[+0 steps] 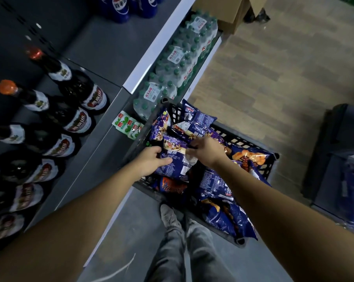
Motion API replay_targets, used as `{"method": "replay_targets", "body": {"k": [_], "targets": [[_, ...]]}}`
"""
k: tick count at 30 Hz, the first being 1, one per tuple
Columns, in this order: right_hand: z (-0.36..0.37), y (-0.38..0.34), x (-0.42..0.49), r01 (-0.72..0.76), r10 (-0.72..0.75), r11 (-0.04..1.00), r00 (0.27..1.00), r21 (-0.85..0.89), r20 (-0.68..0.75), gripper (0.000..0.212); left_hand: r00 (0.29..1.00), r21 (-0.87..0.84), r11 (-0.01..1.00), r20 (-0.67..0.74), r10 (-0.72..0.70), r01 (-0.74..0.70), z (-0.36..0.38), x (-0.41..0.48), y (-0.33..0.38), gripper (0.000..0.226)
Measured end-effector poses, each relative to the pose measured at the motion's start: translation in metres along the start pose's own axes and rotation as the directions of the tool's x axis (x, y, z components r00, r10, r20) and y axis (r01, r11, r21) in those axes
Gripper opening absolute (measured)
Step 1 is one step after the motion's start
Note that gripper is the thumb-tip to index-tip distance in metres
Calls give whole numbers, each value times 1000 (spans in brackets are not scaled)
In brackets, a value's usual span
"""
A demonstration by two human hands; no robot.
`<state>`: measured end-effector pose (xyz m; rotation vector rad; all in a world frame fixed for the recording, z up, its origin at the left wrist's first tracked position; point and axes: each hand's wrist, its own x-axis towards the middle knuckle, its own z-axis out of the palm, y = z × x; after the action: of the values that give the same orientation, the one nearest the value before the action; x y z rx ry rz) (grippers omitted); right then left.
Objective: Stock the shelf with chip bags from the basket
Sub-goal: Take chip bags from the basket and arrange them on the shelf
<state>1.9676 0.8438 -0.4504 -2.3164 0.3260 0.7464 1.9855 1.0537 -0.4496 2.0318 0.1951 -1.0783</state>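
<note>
Down by your feet sits the black basket point(251, 139), full of blue chip bags. Both your hands are inside it, on the same chip bag point(173, 157) at the top of the pile. Your left hand point(151, 160) grips the bag's near left edge, thumb on top and fingers curled under. Your right hand point(207, 150) pinches the bag's right side, fingers bent down onto it. So both hands hold this one bag, and nothing else.

The bag lies flat and crinkled. Its long way runs away from you, toward the far end of the basket. Your two hands sit on each side of it, so it is right between them.

The shelf point(102, 127) is to your left, just beside the basket, and higher up. Dark bottles point(74, 119) stand on it. Your left hand is the nearer one to the shelf. I think you will need to lift the bag up and swing it left.
</note>
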Motion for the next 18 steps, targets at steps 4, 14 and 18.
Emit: {"method": "replay_targets", "body": {"k": [4,14,18], "targets": [[-21,-27,-16,22,-21,915,1000,402,-6,40,997,-130,989,-43,61,-66,-24,-22,18,73],[-71,-104,-39,52,-108,595,994,802,16,88,923,-236,917,-295,249,-323,-86,-100,83,23],[-102,-143,-57,130,-201,543,979,829,-22,46,878,-272,871,-377,295,-409,-110,-132,110,18]]}}
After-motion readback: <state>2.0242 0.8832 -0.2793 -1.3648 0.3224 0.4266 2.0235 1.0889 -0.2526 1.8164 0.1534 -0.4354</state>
